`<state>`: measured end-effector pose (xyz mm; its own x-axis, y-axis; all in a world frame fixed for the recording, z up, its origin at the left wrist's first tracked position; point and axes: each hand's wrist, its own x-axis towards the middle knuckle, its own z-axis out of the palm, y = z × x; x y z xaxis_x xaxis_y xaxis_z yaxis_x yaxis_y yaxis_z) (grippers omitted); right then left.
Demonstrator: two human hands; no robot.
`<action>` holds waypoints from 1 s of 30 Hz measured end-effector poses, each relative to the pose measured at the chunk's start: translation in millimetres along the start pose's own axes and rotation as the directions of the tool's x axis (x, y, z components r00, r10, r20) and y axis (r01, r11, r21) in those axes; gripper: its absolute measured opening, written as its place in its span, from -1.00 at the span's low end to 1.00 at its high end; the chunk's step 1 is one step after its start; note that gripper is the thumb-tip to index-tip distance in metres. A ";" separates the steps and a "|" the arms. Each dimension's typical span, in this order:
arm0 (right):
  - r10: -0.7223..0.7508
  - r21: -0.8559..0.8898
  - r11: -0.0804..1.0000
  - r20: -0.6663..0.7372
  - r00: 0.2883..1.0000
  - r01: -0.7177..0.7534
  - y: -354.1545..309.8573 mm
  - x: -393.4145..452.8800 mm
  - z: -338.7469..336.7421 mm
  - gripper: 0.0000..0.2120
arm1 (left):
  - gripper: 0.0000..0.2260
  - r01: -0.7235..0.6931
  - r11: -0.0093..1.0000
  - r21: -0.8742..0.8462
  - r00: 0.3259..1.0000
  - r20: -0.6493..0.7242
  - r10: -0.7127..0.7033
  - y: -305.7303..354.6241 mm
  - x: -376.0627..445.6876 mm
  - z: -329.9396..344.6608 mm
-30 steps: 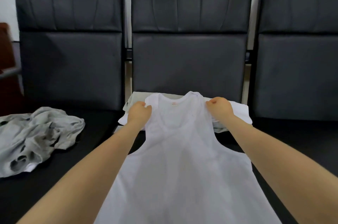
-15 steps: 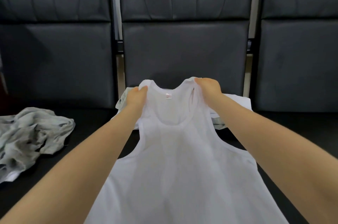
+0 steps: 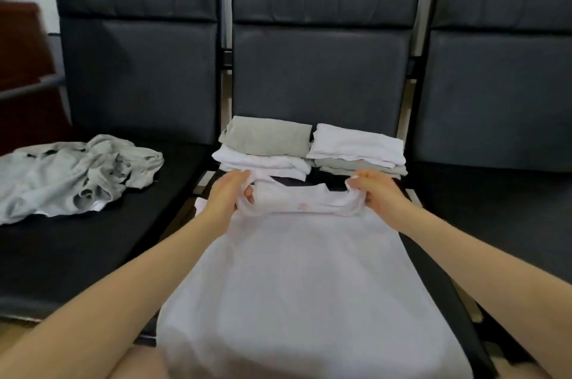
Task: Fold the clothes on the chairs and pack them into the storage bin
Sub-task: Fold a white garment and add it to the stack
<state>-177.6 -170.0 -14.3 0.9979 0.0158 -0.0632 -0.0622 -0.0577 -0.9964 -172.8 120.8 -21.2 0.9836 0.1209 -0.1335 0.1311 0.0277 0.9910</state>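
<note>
Hands first: I see my left hand (image 3: pixel 229 193) and my right hand (image 3: pixel 376 193) each curled around a shoulder strap of the white tank top (image 3: pixel 297 279), pinching the fabric at centre frame. That top lies spread down the middle chair seat (image 3: pixel 433 255) toward the bottom of the frame, its neckline bunched between my fists. Just beyond my knuckles sit two folded stacks side by side: a grey-topped stack (image 3: pixel 266 146) on the left, a white-topped stack (image 3: pixel 356 148) on the right. At left of the frame a crumpled grey garment (image 3: pixel 71 174) rests on the neighbouring seat.
</note>
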 end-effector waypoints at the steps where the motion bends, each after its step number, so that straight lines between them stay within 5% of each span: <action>1: 0.011 -0.123 0.992 0.045 0.999 -0.005 10.2 -9.8 -3.5 -0.88 | -0.74 -0.021 0.996 0.089 0.997 0.079 0.014 -10.4 -8.7 -4.6; 5: 0.116 -0.484 0.875 0.240 0.964 0.015 19.5 -33.2 -3.3 -0.73 | -0.54 -0.158 0.841 0.518 0.958 0.288 0.002 -19.9 -31.6 -11.4; 12: -0.068 -0.731 0.675 0.070 0.995 0.097 29.6 -11.2 2.4 -0.78 | -0.50 -0.272 0.443 0.854 0.962 0.231 0.146 -29.4 -22.7 -30.2; 14: -0.207 -0.781 0.609 0.014 0.978 0.140 30.9 -1.9 3.1 -0.88 | -0.58 -0.252 0.424 0.870 0.950 0.139 0.279 -31.6 -13.5 -33.9; 16: -0.254 -0.840 0.521 0.017 0.967 0.152 28.9 5.6 6.3 -0.68 | -0.70 -0.216 0.485 0.848 0.935 0.037 0.352 -28.9 -4.8 -34.0; 18: -0.157 -0.924 0.370 0.042 0.987 0.098 28.3 10.7 10.8 -0.34 | -0.51 -0.129 0.468 0.874 0.959 -0.010 0.284 -26.5 0.9 -31.6; 20: -0.035 -0.959 0.274 0.058 0.998 0.065 27.3 14.1 14.4 -0.27 | -0.25 -0.044 0.435 0.900 0.987 -0.029 0.160 -28.1 7.7 -27.9; 23: -0.029 -0.905 0.410 0.109 0.994 0.111 29.3 17.2 17.7 -0.57 | -0.48 -0.076 0.374 0.924 0.992 0.033 0.119 -32.5 14.6 -20.3; 25: -0.061 -0.856 0.495 0.136 0.989 0.148 33.1 15.7 19.2 -0.75 | -0.61 -0.139 0.439 0.887 0.986 0.085 0.140 -34.0 14.2 -12.9; 30: -0.158 -0.776 0.617 0.042 0.987 0.132 31.5 18.7 11.4 -0.59 | -0.62 -0.216 0.462 0.860 0.965 0.116 0.235 -31.8 17.8 -1.4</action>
<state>-161.1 -160.2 -47.5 0.9934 0.0666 0.0929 0.1084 -0.8081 -0.5790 -159.6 123.5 -55.2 0.9944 0.0079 0.1052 -0.0456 -0.8668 0.4966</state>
